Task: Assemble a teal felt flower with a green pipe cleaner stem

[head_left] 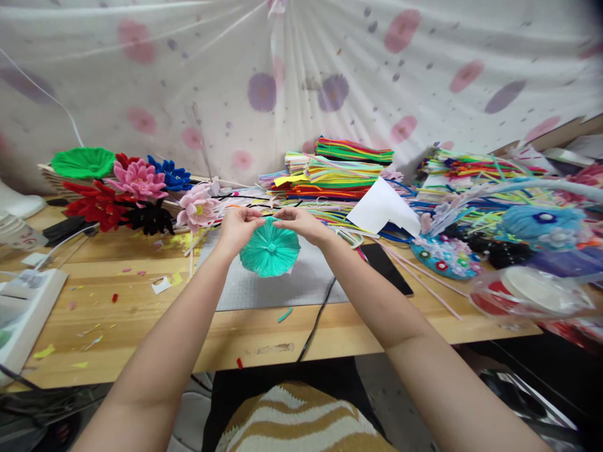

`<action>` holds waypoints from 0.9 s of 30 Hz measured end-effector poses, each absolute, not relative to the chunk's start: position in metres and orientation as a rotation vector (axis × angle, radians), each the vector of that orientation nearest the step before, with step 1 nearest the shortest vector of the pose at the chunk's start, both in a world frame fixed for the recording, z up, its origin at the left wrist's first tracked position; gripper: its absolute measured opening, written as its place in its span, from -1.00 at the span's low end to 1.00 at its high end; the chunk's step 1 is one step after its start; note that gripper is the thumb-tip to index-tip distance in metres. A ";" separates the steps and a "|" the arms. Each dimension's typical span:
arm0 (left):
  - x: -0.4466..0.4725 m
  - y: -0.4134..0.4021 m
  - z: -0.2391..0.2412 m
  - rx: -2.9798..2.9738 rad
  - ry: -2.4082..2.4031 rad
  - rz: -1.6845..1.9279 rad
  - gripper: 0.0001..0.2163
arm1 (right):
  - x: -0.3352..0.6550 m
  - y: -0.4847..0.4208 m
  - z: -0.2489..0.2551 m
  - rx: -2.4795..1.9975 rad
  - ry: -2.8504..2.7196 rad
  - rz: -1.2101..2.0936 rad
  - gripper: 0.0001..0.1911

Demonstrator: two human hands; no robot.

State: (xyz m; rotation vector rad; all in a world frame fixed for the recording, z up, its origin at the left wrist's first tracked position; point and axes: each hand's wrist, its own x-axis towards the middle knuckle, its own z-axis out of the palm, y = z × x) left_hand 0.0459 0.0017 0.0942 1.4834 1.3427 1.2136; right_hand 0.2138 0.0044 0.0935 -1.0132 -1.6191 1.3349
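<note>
Between my hands is a round teal pipe-cleaner lotus leaf, with pleats running out from a small knob at its middle. My left hand pinches its upper left rim with thumb and fingers. At the upper right rim my right hand has its fingers closed on the edge too. The leaf is held tilted above a grey cutting mat. A short teal scrap lies on the wood just in front of the mat. My fingertips partly cover the leaf's far edge.
Pipe-cleaner flowers and a green leaf stand at the back left. Stacked pipe cleaners fill the back. To the right lie a black phone, white paper and a plastic-wrapped tub. A power strip sits left; a black cable crosses the front.
</note>
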 end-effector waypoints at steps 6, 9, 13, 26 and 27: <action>0.040 -0.006 0.096 1.416 1.313 1.206 -0.64 | 0.213 0.008 0.086 -1.093 -1.597 1.227 -0.85; 0.038 -0.006 0.094 1.386 1.328 1.207 -0.65 | 0.211 0.010 0.085 -1.153 -1.659 1.119 -0.86; 0.038 -0.004 0.092 1.332 1.331 1.210 -0.64 | 0.209 0.013 0.086 -1.228 -1.840 0.764 -0.88; 0.040 -0.005 0.086 1.260 1.319 1.182 -0.62 | 0.217 0.012 0.084 -1.213 -1.777 0.945 -0.84; 0.041 -0.006 0.087 1.269 1.301 1.172 -0.61 | 0.218 0.013 0.084 -1.198 -1.768 0.941 -0.85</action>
